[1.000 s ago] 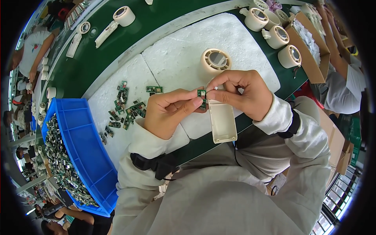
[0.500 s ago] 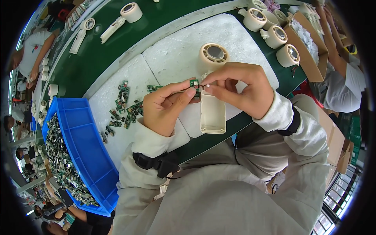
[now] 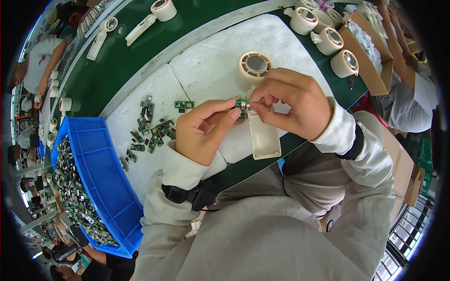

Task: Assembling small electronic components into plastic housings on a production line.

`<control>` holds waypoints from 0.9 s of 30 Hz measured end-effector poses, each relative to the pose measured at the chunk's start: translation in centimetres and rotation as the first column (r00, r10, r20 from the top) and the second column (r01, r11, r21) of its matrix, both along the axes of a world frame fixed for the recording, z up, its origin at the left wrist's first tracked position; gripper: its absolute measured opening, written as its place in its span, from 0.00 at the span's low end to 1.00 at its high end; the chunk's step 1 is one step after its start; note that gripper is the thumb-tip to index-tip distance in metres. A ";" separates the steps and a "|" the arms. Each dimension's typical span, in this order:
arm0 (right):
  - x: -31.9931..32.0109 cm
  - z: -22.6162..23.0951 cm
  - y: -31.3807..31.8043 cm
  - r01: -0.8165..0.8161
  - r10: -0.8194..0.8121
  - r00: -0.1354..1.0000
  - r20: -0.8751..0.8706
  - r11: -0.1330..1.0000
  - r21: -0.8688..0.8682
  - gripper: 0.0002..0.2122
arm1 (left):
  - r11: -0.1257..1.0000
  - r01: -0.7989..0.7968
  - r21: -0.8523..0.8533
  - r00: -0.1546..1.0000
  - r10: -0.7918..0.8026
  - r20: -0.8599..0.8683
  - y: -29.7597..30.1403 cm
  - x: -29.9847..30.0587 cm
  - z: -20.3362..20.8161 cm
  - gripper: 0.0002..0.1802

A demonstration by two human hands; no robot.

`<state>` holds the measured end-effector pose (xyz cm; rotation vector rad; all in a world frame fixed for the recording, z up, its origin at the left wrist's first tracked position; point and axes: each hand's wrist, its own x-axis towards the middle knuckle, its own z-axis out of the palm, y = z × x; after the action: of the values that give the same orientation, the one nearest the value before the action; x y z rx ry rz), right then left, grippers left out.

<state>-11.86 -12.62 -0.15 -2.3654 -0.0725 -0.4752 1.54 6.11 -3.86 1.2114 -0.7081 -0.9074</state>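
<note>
My left hand (image 3: 199, 131) pinches a small green circuit board (image 3: 241, 104) between thumb and forefinger. Close against it, my right hand (image 3: 300, 105) is closed in a pinch on a small white plug (image 3: 248, 107), partly covered by the fingertips. Whether the plug is seated in the board cannot be made out. Under my right hand lies the open cream handle shell (image 3: 266, 140) of what looks like a handheld fan, its hollow side up. The round cream fan head (image 3: 256, 64) is just beyond, and my fingers hide part of where the two meet.
White foam sheets (image 3: 211, 47) cover the green table. Loose circuit boards (image 3: 152, 126) lie to the left, beside a blue tray (image 3: 108, 173) heaped with boards. More fan heads (image 3: 344, 64) and a cardboard box (image 3: 368, 51) stand at right. Other people sit on both sides.
My left hand and the circuit board have shifted slightly right. The handle shell has swung right, and my right fingers have drawn closer together. Fan parts on the far green strip have slid right.
</note>
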 end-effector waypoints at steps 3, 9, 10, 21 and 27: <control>0.1 -0.3 0.1 0.046 -0.046 0.999 0.001 0.998 0.030 0.06 | 1.000 0.000 -0.012 0.985 0.002 0.174 0.0 -0.1 -0.2 0.14; 0.2 -0.7 0.3 0.058 -0.058 0.998 0.004 0.997 0.056 0.07 | 1.000 -0.024 -0.019 0.965 0.028 0.261 0.0 -0.1 -0.3 0.14; 0.2 -0.9 0.4 0.063 -0.063 0.998 0.006 0.996 0.066 0.06 | 1.000 -0.018 -0.018 0.974 0.022 0.227 0.0 -0.1 -0.4 0.13; 0.5 -1.2 2.5 0.238 -0.238 0.971 -0.027 0.951 0.198 0.05 | 0.987 -0.163 -0.014 0.916 0.156 0.370 0.0 -0.7 0.0 0.13; 0.6 -0.4 4.5 0.357 -0.328 0.933 -0.146 0.809 0.466 0.04 | 0.938 -0.341 -0.067 0.543 0.254 0.801 -0.2 -1.9 0.9 0.15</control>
<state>-11.23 -8.12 -0.56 -1.8859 0.4643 -0.5224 -0.34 5.92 -2.95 1.7909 -1.1290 -0.0344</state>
